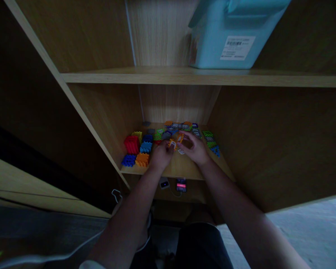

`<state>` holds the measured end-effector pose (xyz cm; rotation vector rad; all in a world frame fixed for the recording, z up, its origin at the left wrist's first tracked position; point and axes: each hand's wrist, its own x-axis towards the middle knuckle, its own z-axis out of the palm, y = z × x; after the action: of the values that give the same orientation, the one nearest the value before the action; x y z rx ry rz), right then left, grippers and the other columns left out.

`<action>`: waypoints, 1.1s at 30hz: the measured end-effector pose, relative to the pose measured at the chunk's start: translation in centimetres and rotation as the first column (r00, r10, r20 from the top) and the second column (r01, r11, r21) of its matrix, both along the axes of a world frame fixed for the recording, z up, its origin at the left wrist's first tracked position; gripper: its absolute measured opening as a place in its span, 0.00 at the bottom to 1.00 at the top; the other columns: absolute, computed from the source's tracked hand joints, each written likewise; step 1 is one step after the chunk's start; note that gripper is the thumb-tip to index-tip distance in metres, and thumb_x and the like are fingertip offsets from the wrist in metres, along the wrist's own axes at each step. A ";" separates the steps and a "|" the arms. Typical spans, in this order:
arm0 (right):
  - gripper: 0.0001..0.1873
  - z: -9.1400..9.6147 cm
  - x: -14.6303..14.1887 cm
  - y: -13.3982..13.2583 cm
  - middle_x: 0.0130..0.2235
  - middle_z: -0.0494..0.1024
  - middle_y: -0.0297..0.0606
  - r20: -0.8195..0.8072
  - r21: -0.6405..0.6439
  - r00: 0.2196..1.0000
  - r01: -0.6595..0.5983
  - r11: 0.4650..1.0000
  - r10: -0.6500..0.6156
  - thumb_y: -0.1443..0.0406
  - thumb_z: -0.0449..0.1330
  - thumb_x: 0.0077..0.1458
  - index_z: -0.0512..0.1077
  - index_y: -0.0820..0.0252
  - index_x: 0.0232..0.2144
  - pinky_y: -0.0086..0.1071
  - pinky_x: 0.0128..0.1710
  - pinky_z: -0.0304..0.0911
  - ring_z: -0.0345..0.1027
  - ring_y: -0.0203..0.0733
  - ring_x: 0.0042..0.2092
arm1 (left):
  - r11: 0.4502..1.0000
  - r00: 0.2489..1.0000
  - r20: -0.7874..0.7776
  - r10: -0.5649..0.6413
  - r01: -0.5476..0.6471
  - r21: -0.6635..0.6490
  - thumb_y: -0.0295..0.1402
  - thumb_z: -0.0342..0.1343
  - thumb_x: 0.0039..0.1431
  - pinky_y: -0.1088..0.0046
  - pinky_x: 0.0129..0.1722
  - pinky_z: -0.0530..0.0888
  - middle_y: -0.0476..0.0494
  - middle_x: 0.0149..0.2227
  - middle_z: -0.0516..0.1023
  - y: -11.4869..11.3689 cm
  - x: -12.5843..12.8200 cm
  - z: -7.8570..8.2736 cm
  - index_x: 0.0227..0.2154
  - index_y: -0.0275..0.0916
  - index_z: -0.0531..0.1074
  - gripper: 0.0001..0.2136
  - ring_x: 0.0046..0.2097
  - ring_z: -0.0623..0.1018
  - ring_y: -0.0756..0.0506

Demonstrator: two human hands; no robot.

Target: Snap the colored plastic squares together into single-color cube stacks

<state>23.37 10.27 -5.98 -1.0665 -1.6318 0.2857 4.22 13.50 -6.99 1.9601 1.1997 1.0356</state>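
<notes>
Both my hands reach into a low wooden shelf compartment (pixel 184 170). My left hand (pixel 161 156) is closed on a small orange toothed block (pixel 172 144). My right hand (pixel 194 148) pinches another orange block piece (pixel 180 138) right beside it; the two pieces touch or nearly touch. Scattered around them lie several coloured interlocking blocks: a red cube (pixel 131 144), a blue cube (pixel 146 147), an orange one (pixel 142 159), a dark blue one (pixel 128 160), and green ones (pixel 208 136) at the right.
A light blue plastic bin (pixel 226 37) with a barcode label stands on the shelf above (pixel 128 76). Two small devices (pixel 181 185) sit under the shelf's front edge. A white cable (pixel 116 196) hangs at the lower left. Wooden side walls close the compartment.
</notes>
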 end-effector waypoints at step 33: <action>0.20 -0.9 -0.2 0.5 0.42 0.83 0.39 0.022 -0.075 0.999 0.040 0.996 -0.038 0.55 0.60 0.68 0.72 0.53 0.58 0.37 0.41 0.76 0.79 0.45 0.40 | 0.999 0.997 -0.062 -0.037 0.036 -0.004 0.32 0.59 0.71 0.69 0.40 0.78 0.42 0.44 0.87 -1.1 0.3 0.9 0.60 0.41 0.67 0.17 0.43 0.86 0.42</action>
<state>23.15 10.78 -6.86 -1.1603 -1.6272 0.3139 4.49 12.40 -6.12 2.0174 1.1931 0.9608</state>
